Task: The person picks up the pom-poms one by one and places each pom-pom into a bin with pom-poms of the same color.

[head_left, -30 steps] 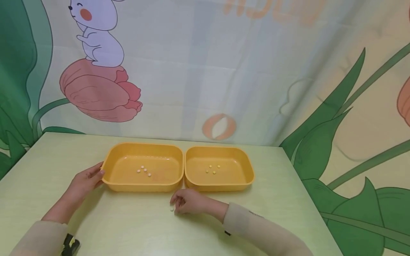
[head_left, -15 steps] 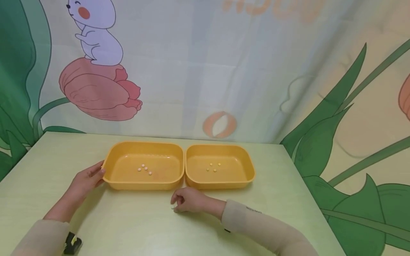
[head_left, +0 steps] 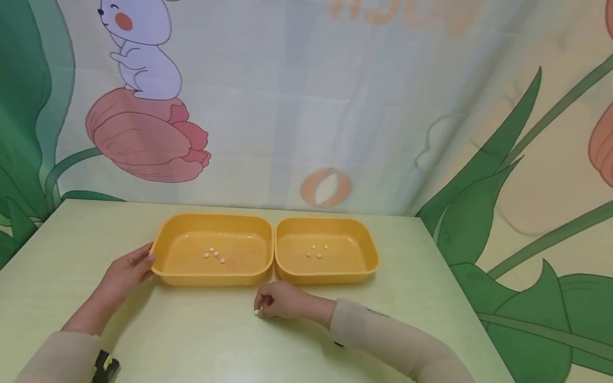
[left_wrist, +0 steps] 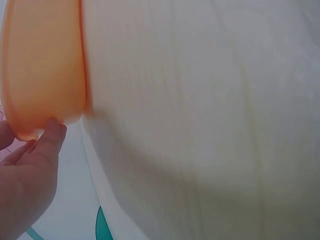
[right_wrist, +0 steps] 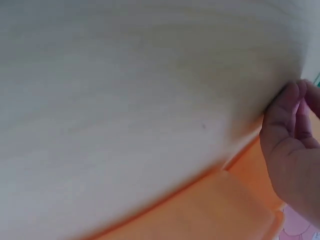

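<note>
Pill [head_left: 257,312] now under right fingertips [head_left: 261,308]

text: none legible | printed cartoon backdrop cloth [head_left: 306,106]: pale orange lettering along its top edge, far centre-right, cut off by the frame and too washed out to read | beige sleeve [head_left: 378,330] on the right arm: small dark mark near the cuff, too small to read

Two trays sit side by side on the table [head_left: 201,340], left tray [head_left: 165,247] apparently touching right tray [head_left: 369,252]
</note>
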Demonstrator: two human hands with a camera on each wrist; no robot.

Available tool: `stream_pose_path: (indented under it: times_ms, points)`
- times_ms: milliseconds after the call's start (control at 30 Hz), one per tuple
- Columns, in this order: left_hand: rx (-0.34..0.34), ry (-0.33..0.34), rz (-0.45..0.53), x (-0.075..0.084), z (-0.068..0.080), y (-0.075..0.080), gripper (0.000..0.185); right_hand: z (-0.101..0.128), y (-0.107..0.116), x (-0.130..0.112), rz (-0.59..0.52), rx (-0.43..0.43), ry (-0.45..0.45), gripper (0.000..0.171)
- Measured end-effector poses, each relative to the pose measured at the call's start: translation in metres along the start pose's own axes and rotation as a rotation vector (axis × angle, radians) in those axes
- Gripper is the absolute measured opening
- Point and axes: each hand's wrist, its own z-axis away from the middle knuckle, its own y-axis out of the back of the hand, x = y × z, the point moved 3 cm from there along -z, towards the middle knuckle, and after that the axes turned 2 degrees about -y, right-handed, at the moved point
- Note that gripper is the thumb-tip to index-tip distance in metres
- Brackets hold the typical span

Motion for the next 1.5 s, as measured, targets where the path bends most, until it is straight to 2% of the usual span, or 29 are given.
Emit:
stream_pose_path:
  times_ms: [233,500,700,1033,1267,1500]
  points:
    - [0.001,-0.003,0.003,-0.001,0.0,-0.002,0.064,0.005,0.016,-0.012,-0.06,-0.056,0.049,0.008]
    - [-0.002,-0.001,0.005,-0.003,0.001,-0.001,0.064,0.011,0.053,-0.051,-0.095,-0.092,0.084,0.009]
    - [0.002,-0.012,-0.005,-0.003,0.001,0.0,0.063,0.006,0.074,-0.071,-0.078,-0.126,0.087,0.011]
    - [0.007,-0.034,-0.031,-0.002,0.002,0.002,0.065,-0.024,0.107,-0.098,-0.035,-0.172,0.083,0.013]
    - [0.003,-0.029,-0.015,-0.001,0.002,0.003,0.065,-0.057,0.112,-0.11,-0.025,-0.262,0.075,0.015]
    - [0.007,-0.025,-0.011,0.0,0.0,0.002,0.064,-0.088,0.117,-0.118,0.04,-0.341,0.093,0.011]
